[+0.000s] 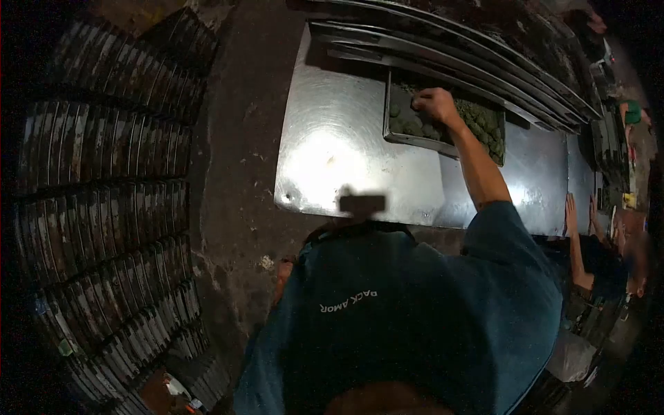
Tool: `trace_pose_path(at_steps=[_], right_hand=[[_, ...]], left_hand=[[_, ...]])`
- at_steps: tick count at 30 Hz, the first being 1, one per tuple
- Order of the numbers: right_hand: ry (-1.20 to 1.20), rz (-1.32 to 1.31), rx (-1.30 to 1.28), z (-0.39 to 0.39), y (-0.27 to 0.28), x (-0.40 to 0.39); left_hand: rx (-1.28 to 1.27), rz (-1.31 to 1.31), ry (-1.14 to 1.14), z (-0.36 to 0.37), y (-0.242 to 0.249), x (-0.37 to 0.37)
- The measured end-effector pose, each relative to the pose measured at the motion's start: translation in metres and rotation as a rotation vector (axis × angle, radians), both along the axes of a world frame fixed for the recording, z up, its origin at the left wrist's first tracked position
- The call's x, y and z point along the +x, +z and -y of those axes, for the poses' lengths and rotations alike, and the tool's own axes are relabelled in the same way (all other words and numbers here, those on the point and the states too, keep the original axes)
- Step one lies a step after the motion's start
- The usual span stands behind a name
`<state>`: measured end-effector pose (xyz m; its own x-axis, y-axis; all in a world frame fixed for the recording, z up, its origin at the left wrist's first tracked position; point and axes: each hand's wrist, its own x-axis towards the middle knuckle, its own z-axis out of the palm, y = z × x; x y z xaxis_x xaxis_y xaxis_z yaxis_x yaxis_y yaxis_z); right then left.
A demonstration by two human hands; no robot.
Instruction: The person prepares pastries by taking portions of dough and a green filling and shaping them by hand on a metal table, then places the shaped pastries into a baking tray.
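Note:
My right hand (434, 104) reaches over a shallow metal tray (422, 142) on the shiny metal table. Its fingers are curled in together, and whatever they hold, if anything, is hidden. Below and around the hand lie several greenish round lumps (412, 126) in the tray's left part. A heap of similar green lumps (484, 124) fills the right part, partly behind my forearm. My left hand (282, 275) hangs low beside my body, off the table's edge. Only a bit of it shows past my shirt, and its fingers cannot be made out.
Long metal trays (443, 52) lie stacked along the table's far side. The bright metal tabletop (325, 152) stretches left of the tray. Tall rows of stacked trays (104, 145) stand at left across the dark floor. At right, another person's hands (571, 214) are by the table.

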<state>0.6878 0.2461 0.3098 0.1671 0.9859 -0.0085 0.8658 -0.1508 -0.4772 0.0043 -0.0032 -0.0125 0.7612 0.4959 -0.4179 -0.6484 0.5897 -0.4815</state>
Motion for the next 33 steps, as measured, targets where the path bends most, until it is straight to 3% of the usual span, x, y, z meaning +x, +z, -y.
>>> trace_pose_path(at_steps=[2, 3, 4, 6, 7, 9, 10, 12, 13, 14, 15, 16, 17, 18, 19, 20, 22, 24, 25, 26, 27, 31, 33], right_hand=[[-0.388, -0.588, 0.005, 0.016, 0.033, 0.000], [-0.586, -0.967, 0.000, 0.023, 0.033, 0.012], [-0.583, -0.965, 0.006, 0.029, 0.030, 0.023], [-0.991, -1.624, 0.184, 0.040, 0.023, 0.037], [-0.846, -1.715, 0.243, 0.047, 0.030, 0.030], [-0.907, -1.720, 0.259, 0.036, 0.002, 0.044], [-0.973, -1.726, 0.272, 0.033, -0.009, 0.050], [-0.885, -1.604, 0.260, 0.034, 0.008, 0.026], [-0.877, -1.345, 0.262, 0.033, 0.008, 0.023], [-0.860, -1.086, 0.259, 0.032, 0.006, 0.019], [-0.961, -0.667, 0.073, 0.026, 0.027, 0.005], [-0.965, -0.667, 0.069, 0.024, 0.026, 0.001], [-0.760, -0.364, 0.058, 0.021, 0.024, 0.000], [-0.545, -0.066, 0.042, 0.020, 0.022, -0.002], [-0.546, -0.063, 0.034, 0.020, 0.020, -0.005], [-0.415, -0.101, 0.009, 0.020, 0.019, -0.008], [-0.153, -0.181, -0.040, 0.019, 0.018, -0.014], [-0.074, -0.210, -0.088, 0.021, 0.029, -0.018], [0.051, -0.029, -0.023, 0.018, 0.022, -0.017], [0.177, 0.152, 0.042, 0.015, 0.006, -0.011], [0.292, 0.172, 0.051, 0.000, -0.060, 0.025], [0.314, 0.249, -0.107, -0.009, -0.023, -0.008], [0.300, 0.186, 0.135, -0.014, -0.017, -0.021]], left_hand=[[-0.200, 0.587, 0.035, -0.009, -0.005, -0.001], [-0.195, 0.593, 0.033, -0.015, -0.005, 0.001], [-0.196, 0.528, 0.021, -0.024, 0.000, 0.003], [-0.193, 0.399, -0.003, -0.046, 0.013, 0.008], [-0.191, 0.336, -0.014, -0.056, 0.022, 0.014], [-0.189, 0.271, -0.027, -0.056, 0.008, 0.009], [0.046, 0.150, -0.014, -0.037, 0.018, -0.018], [0.512, -0.097, 0.011, -0.007, 0.039, -0.051], [0.741, -0.222, 0.023, -0.072, 0.025, 0.017], [0.969, -0.348, 0.037, -0.077, 0.057, 0.029], [0.968, -0.348, 0.034, -0.078, 0.068, 0.036], [0.445, -0.562, 0.073, -0.078, 0.075, 0.041], [-0.091, -0.744, 0.108, -0.076, 0.082, 0.045], [-0.100, -0.745, 0.104, -0.070, 0.078, 0.042], [-0.089, -0.684, 0.089, -0.062, 0.069, 0.029], [-0.079, -0.623, 0.076, -0.129, 0.042, 0.113], [-0.057, -0.502, 0.053, -0.061, 0.023, 0.042], [-0.024, -0.380, 0.041, -0.050, 0.017, 0.038], [-0.007, -0.320, 0.037, -0.050, 0.004, 0.040], [0.011, -0.260, 0.035, 0.025, 0.056, -0.088], [0.026, -0.201, 0.031, -0.031, -0.008, 0.027], [0.103, 0.017, 0.002, -0.005, -0.012, 0.009], [0.147, 0.132, -0.015, 0.016, 0.025, -0.007]])
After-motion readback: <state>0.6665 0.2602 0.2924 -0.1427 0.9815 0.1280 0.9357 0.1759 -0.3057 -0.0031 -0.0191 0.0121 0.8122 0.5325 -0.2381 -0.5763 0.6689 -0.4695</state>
